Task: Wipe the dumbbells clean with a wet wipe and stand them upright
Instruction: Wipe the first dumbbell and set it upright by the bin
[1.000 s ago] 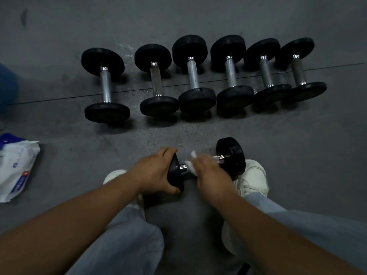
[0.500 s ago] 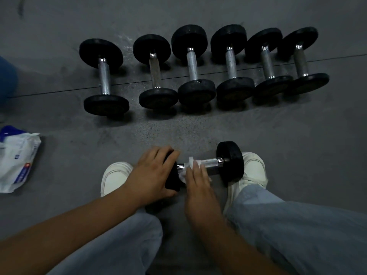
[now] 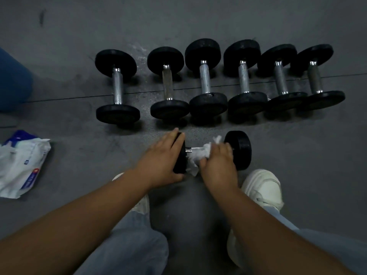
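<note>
A small black dumbbell [image 3: 239, 148] with a chrome handle lies on its side on the grey floor in front of my feet. My left hand [image 3: 161, 158] grips its left head, fingers over the top and thumb below. My right hand [image 3: 217, 165] holds a crumpled white wet wipe [image 3: 200, 153] wrapped round the handle, close to the right head. Farther off, several larger dumbbells [image 3: 205, 80] lie side by side in a row, handles pointing away from me.
A white and blue wet wipe pack [image 3: 21, 163] lies on the floor at the left. A blue object [image 3: 14, 82] stands at the left edge. My white shoes [image 3: 264, 187] flank the small dumbbell. A seam in the floor [image 3: 69, 98] runs under the row.
My right hand has slid the wipe along the handle from the left head toward the right head. My left hand keeps its grip on the left head. The camera has tilted.
</note>
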The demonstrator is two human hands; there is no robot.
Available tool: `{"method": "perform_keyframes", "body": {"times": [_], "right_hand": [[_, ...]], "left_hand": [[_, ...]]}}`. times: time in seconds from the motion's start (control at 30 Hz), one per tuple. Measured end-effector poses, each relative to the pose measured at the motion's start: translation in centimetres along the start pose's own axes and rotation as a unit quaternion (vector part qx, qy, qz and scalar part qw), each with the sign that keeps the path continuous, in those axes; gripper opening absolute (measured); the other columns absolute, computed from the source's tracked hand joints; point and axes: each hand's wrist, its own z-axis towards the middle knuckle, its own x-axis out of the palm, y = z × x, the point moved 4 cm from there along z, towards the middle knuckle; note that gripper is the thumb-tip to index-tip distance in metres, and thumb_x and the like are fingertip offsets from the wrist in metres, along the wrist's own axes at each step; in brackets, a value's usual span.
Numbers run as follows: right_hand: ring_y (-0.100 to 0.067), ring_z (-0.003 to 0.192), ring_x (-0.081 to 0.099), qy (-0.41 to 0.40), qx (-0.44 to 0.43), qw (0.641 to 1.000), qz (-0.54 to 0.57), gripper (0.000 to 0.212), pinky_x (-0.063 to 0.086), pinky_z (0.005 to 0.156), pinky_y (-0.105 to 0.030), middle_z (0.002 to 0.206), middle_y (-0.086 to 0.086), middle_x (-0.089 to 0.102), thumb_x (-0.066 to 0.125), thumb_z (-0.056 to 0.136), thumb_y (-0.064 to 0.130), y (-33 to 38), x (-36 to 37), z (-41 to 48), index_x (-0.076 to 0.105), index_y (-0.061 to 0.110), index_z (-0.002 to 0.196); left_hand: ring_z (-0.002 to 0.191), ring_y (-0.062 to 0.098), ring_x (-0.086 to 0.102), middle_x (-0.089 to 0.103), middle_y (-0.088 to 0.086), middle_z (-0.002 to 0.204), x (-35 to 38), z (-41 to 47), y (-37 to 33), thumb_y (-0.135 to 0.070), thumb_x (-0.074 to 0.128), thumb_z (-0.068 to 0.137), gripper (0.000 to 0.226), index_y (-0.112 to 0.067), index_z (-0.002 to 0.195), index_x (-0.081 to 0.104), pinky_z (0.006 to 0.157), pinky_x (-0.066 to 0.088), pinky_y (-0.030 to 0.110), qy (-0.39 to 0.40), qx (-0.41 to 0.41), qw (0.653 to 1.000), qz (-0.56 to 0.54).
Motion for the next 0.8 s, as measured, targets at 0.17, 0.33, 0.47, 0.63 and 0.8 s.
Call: {"method": "perform_keyframes", "body": {"times": [0.17, 0.33, 0.47, 0.63, 0.8], "right_hand": [[-0.025, 0.096, 0.058, -0.053, -0.053, 0.993, 0.093, 0.017, 0.049, 0.081, -0.037, 0.11, -0.008, 0.057, 0.055, 0.096, 0.024, 0.9, -3.5, 3.4, 0.064, 0.015, 0.108], [-0.005, 0.082, 0.054, -0.124, 0.006, 0.955, 0.27, 0.028, 0.037, 0.063, -0.005, 0.095, 0.009, 0.055, 0.064, 0.09, 0.015, 0.4, -8.3, 4.9, 0.047, 0.021, 0.11], [-0.007, 0.085, 0.063, -0.039, 0.101, 0.879, 0.465, 0.03, 0.047, 0.062, -0.011, 0.098, 0.003, 0.066, 0.068, 0.083, 0.008, -0.4, -6.5, 5.6, 0.062, 0.018, 0.11], [-0.011, 0.087, 0.057, -0.084, 0.01, 0.968, 0.235, 0.017, 0.043, 0.077, -0.016, 0.099, 0.001, 0.065, 0.055, 0.088, 0.011, -0.5, -4.5, 4.9, 0.061, 0.019, 0.101], [-0.027, 0.122, 0.049, 0.035, -0.209, 0.973, -0.096, 0.046, 0.043, 0.102, -0.041, 0.128, -0.008, 0.056, 0.05, 0.083, 0.013, 0.5, 0.7, 1.8, 0.054, 0.011, 0.129]], "left_hand": [[0.149, 0.026, 0.015, -0.002, 0.006, 0.164, -0.2, 1.5, 0.8, -0.058, 0.076, 0.071, 0.123, -0.019, 0.157, -0.003, 0.12, 0.022, 0.042, -0.003, -0.016, 1.0, 0.01], [0.149, 0.024, 0.018, 0.002, 0.002, 0.164, -0.6, 2.3, 1.0, -0.057, 0.08, 0.068, 0.126, -0.02, 0.157, 0.0, 0.118, 0.026, 0.041, 0.007, -0.024, 1.0, -0.018], [0.149, 0.024, 0.018, 0.001, 0.001, 0.164, -0.5, 2.2, 1.2, -0.056, 0.081, 0.068, 0.125, -0.021, 0.157, -0.001, 0.118, 0.027, 0.043, 0.012, -0.028, 0.999, -0.024], [0.148, 0.024, 0.019, -0.001, 0.0, 0.164, -0.2, 1.9, 1.1, -0.055, 0.08, 0.069, 0.124, -0.022, 0.157, -0.001, 0.117, 0.029, 0.043, 0.006, -0.027, 0.999, -0.027], [0.149, 0.024, 0.014, -0.004, 0.0, 0.164, 0.0, 2.0, 1.2, -0.056, 0.079, 0.07, 0.124, -0.022, 0.157, -0.004, 0.119, 0.025, 0.044, 0.01, -0.026, 0.999, -0.024]]}}
